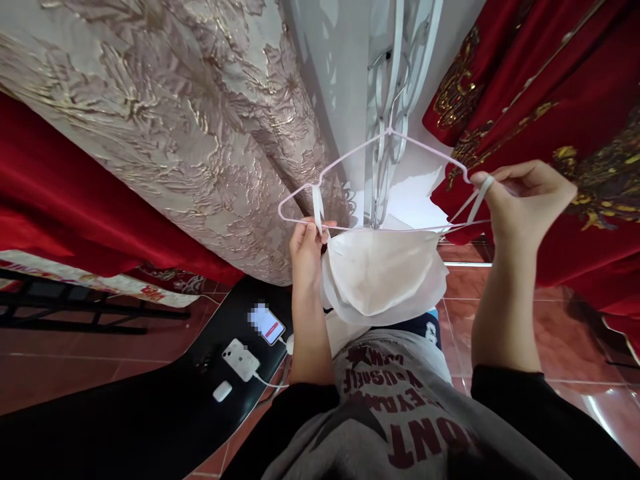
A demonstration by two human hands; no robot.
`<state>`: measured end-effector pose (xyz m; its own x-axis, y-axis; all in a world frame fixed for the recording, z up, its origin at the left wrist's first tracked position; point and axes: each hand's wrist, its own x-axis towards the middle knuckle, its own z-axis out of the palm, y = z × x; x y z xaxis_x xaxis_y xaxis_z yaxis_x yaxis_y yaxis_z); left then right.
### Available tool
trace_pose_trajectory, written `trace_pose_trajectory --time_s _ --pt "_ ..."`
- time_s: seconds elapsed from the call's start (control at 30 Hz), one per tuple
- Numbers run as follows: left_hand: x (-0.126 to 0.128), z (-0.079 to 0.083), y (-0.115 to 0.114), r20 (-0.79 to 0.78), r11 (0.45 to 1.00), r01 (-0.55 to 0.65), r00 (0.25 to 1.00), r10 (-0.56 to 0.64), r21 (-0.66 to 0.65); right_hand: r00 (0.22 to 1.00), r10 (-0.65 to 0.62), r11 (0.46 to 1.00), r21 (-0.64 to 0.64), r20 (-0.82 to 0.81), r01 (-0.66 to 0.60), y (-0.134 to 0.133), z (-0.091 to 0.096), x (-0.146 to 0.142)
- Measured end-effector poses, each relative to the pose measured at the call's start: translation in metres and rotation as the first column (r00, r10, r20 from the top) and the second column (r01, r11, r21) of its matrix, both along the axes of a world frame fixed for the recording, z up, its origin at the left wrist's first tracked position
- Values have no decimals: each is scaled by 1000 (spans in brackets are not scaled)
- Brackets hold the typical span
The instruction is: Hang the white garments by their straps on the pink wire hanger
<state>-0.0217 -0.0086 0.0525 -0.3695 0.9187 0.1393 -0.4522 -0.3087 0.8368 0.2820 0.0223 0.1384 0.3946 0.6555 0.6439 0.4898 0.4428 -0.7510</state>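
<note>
A thin pale-pink clothes hanger (353, 153) is held up in front of me with its hook at the top. From it, by thin straps, hangs a white strappy garment (383, 273), its wide body at chest level below the hanger's bar. My left hand (309, 243) is closed at the hanger's left end, fingers pinching the base of the left strap (317, 208), which loops over the hanger's arm. On the other side my right hand (523, 200) pinches the right strap (480, 199) between thumb and fingers beside the hanger's right shoulder notch.
White metal bars (395, 40) stand behind the hanger. A pink-gold textured cloth (200, 120) hangs at left, red embroidered fabric (560, 87) at right. On a black bench (150, 413) lie a lit phone (270, 327), a white phone (240, 360) with a cable, and a white case (223, 391).
</note>
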Motion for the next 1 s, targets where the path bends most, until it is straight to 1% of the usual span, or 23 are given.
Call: trace_pose_trajectory --time_s 0.07,0.13,0.17,0.23,0.3,0.37,0.4,0.47,0.5,0.53,0.57,0.63,0.67,0.7,0.73,0.8,0.87,0.93,0.97,1.0 --pt "1 0 0 -7 1000 -11 1000 11 -22 998 -45 999 -14 34 45 -4 7 -8" --pt "1 0 0 -8 999 -15 1000 15 -33 996 -47 997 -54 80 52 -7 11 -9" --pt "0 0 1 -6 999 -14 1000 13 -39 992 -46 995 -79 117 56 -9 13 -8" --pt "0 -1 2 -6 998 -12 1000 12 -56 969 -33 990 -124 246 65 -14 14 -5" --pt "0 -2 4 -22 997 -17 1000 16 -77 915 20 992 -125 403 33 -20 14 -5" --pt "1 -2 5 -47 996 -32 999 28 -88 864 77 996 -73 498 -47 -27 10 -11" --pt "2 -2 5 -59 995 -40 998 35 -90 857 90 996 -28 507 -88 -31 5 -15" --pt "5 -1 4 -80 994 -54 996 47 -92 870 104 987 57 482 -150 -34 -7 -29" --pt "6 0 2 -90 994 -57 995 49 -91 872 134 979 73 471 -190 -34 -15 -36" --pt "7 1 1 -101 994 -55 994 46 -90 861 194 967 56 470 -249 -33 -24 -45" --pt "8 2 -1 -113 995 -51 993 41 -88 830 279 947 2 483 -320 -30 -33 -53" --pt "9 1 -5 -135 996 -36 991 25 -83 729 457 885 -179 509 -430 -22 -50 -66" --pt "9 -1 -7 -140 996 -27 990 14 -86 692 513 858 -262 508 -443 -18 -58 -71" --pt "8 -4 -8 -140 996 -19 990 6 -91 680 535 845 -316 501 -431 -14 -64 -75" --pt "6 -7 -9 -142 995 -17 990 3 -97 690 531 847 -339 492 -410 -12 -68 -77" --pt "2 -13 -10 -185 994 -50 982 32 -94 727 499 865 -321 472 -385 -11 -73 -78" --pt "-4 -15 -12 -321 990 -126 942 100 -63 735 494 869 -296 464 -397 -14 -74 -76" --pt "-8 -6 -21 -476 976 -215 859 186 -8 727 496 868 -286 475 -405 -18 -73 -74" --pt "-8 2 -29 -520 969 -244 825 221 25 725 491 871 -280 482 -404 -20 -72 -73" --pt "-7 12 -39 -535 964 -262 808 246 48 725 485 874 -273 489 -401 -22 -72 -73"
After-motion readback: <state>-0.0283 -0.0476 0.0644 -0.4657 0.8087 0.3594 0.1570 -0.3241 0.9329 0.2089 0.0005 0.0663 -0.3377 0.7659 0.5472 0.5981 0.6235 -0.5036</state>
